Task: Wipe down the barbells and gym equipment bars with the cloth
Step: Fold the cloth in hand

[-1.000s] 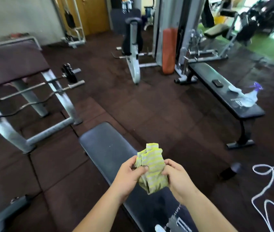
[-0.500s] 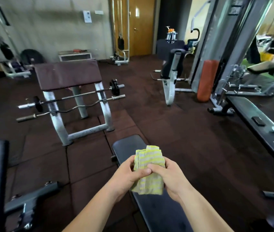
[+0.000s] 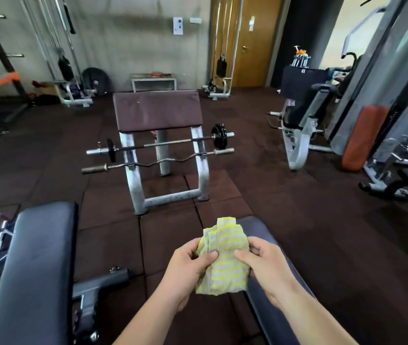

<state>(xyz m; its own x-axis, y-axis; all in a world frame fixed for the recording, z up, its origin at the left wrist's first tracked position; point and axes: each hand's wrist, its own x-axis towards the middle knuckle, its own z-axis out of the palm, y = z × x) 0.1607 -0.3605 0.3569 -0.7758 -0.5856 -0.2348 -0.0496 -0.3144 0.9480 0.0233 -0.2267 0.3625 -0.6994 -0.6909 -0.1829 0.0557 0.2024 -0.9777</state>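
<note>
Gripping folded striped cloth (image 3: 224, 260): my left hand (image 3: 188, 267) and right hand (image 3: 266, 267) pinch opposite edges; no legible labels.

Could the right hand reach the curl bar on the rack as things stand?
Probably not yet: the curl bar rests well ahead across open floor; the right hand grips the cloth near the body.

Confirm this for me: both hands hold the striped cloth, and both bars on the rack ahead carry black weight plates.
Not quite. In the head view only the upper straight bar carries black plates; the lower curved bar is bare. The left hand and right hand do hold the striped cloth, and both bars rest on the rack.
</note>
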